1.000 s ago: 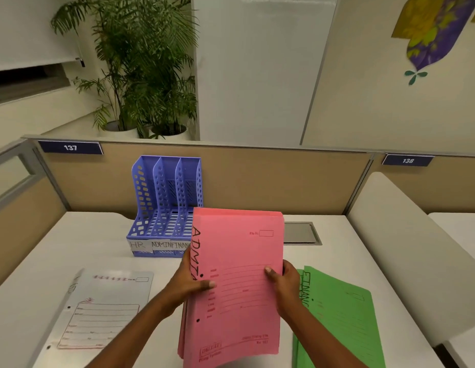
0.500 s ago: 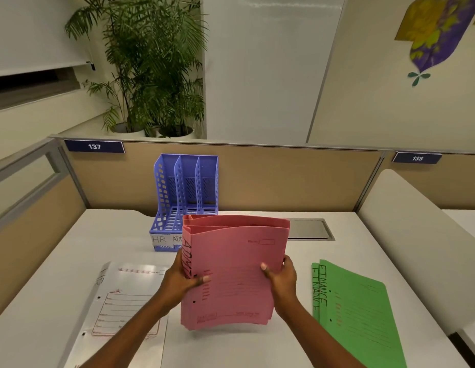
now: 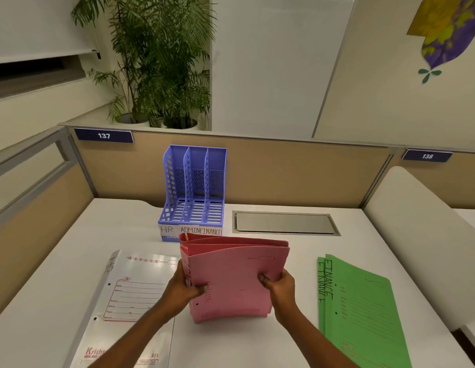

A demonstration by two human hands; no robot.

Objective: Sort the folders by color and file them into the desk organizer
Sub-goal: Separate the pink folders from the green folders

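My left hand (image 3: 181, 288) and right hand (image 3: 280, 286) both clamp the pink folders (image 3: 235, 277), standing on the white desk (image 3: 297, 251). The blue desk organizer (image 3: 195, 192) sits at twelve o'clock, white folders (image 3: 130, 296) at nine, green folders (image 3: 361, 309) at three.

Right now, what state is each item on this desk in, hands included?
pink folders: stacked, held upright, lower edge on the desk
left hand: gripping the pink stack's left edge
right hand: gripping its right edge
white folders: flat on the desk, closed
green folders: flat on the desk, closed
organizer: upright, all three slots empty
desk hatch: shut
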